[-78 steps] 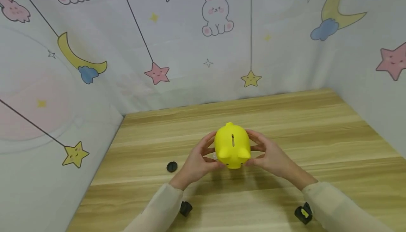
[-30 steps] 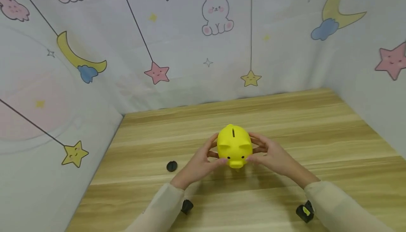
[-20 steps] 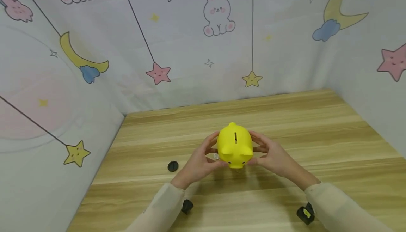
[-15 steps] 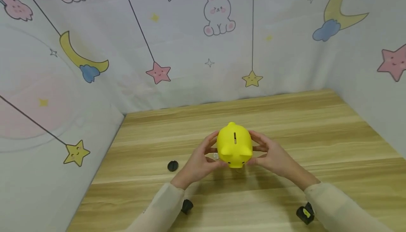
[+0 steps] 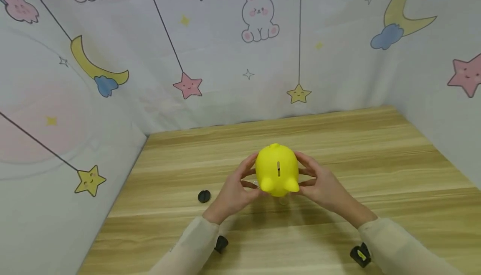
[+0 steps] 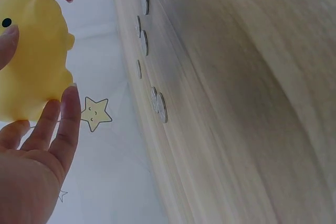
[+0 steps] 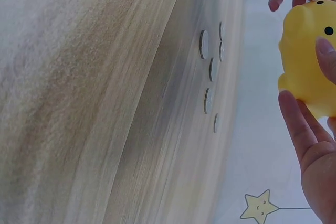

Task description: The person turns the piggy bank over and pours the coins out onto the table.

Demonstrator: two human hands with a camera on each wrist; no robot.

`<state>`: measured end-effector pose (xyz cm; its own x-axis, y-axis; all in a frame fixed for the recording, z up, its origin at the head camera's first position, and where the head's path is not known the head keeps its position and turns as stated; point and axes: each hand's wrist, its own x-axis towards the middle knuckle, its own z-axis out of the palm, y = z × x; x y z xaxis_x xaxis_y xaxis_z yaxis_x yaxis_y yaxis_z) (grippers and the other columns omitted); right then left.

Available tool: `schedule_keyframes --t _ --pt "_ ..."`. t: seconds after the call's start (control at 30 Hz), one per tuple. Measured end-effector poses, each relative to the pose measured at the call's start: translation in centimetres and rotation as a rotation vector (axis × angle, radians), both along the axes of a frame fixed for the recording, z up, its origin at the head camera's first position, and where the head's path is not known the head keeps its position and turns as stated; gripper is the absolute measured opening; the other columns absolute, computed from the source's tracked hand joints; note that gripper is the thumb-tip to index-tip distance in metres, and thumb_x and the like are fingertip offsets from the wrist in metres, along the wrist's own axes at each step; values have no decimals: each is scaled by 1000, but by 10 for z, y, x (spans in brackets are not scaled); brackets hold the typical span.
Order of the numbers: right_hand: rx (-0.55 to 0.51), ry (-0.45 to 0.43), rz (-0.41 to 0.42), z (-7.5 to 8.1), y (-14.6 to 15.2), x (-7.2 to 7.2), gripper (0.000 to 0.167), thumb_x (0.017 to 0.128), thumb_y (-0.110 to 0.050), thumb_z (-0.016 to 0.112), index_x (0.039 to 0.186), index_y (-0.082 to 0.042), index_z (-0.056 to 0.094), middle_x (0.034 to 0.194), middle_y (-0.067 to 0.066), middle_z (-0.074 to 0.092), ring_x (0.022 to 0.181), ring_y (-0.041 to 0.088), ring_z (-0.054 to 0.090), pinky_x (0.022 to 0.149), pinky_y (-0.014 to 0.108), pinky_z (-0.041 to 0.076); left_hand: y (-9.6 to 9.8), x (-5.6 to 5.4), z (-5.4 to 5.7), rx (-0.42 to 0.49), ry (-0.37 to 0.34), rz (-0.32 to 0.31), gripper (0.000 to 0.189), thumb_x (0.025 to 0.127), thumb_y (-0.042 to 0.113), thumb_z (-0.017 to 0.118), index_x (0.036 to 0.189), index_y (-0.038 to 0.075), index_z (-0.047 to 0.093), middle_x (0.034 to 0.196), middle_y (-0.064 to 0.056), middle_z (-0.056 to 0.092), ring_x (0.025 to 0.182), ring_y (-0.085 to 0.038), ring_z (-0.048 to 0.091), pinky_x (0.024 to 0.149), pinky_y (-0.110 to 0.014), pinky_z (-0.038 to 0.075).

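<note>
Between both hands is a yellow piggy bank [image 5: 277, 166], raised over the table with its slot facing up toward the head camera. My left hand [image 5: 237, 187] grips its left side, thumb near the face and fingers spread along the body. From the other side, my right hand [image 5: 322, 185] grips it the same way. Several silver coins lie on the table below; one coin [image 6: 161, 107] shows in the left wrist view and another coin [image 7: 204, 44] in the right wrist view. In the head view the bank and hands mostly hide them. The bank's underside is out of sight.
A round black plug [image 5: 204, 196] lies on the wooden table [image 5: 338, 141], left of the left hand. Black wrist-worn pieces show beside the left sleeve [image 5: 188, 245] and right sleeve [image 5: 398, 241]. A white curtain [image 5: 225, 49] printed with stars and rabbits stands behind.
The piggy bank has rocked back and forth in the hands: its face showed a second ago, and now its snout points down with the ears lower. Both hands keep their grip.
</note>
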<state>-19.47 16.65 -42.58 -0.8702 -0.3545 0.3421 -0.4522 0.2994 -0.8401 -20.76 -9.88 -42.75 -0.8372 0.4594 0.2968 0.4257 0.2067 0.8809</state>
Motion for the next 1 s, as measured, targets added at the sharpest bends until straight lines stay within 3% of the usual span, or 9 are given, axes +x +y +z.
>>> schedule_keyframes --t 0.13,0.43,0.53,0.63,0.73,0.87,0.93,1.0 --pt "18 27 -15 1 -1 1 89 80 7 79 154 -8 32 154 18 37 117 40 59 78 33 58 0 -2 0 10 40 -12 94 82 8 83 156 29 30 155 2 37 124 -27 54 82 -39 57" --pt "32 5 -15 3 -1 2 87 80 3 80 153 -7 34 153 19 38 114 38 61 76 31 59 0 -1 0 10 20 -15 93 83 9 82 155 33 30 155 8 36 124 -24 56 81 -35 58" --pt "34 -48 -9 6 1 3 86 81 -1 82 153 -7 35 150 19 42 109 35 63 76 31 58 0 0 1 2 -42 -3 90 83 13 83 155 30 32 151 3 42 116 -23 59 80 -35 58" --pt "53 -164 -14 10 3 3 72 88 -15 78 149 -2 41 135 18 56 101 29 64 72 33 59 -1 2 3 -29 -172 36 73 88 25 79 150 20 41 131 -5 59 101 -26 64 76 -37 59" --pt "76 -294 -28 13 1 3 44 99 -34 63 126 1 61 100 16 68 83 28 65 64 40 58 4 5 8 -87 -309 95 53 95 46 64 131 8 59 99 -8 69 84 -31 67 70 -40 59" --pt "98 -397 -74 17 -8 2 58 104 -50 44 84 0 68 68 19 65 55 29 63 51 45 57 14 7 12 -183 -401 199 72 95 71 42 94 4 70 71 -10 68 64 -32 67 62 -43 59" --pt "111 -420 -103 19 -11 2 64 103 -54 42 76 -1 66 64 19 65 49 26 61 48 42 56 17 7 13 -211 -417 239 77 92 75 38 85 6 68 66 -10 67 59 -30 66 60 -42 59" --pt "117 -432 -105 20 -11 1 65 103 -55 42 76 -1 66 64 20 64 48 26 61 48 40 56 18 6 13 -215 -424 248 78 92 76 38 83 5 68 66 -11 67 58 -30 65 59 -42 59"
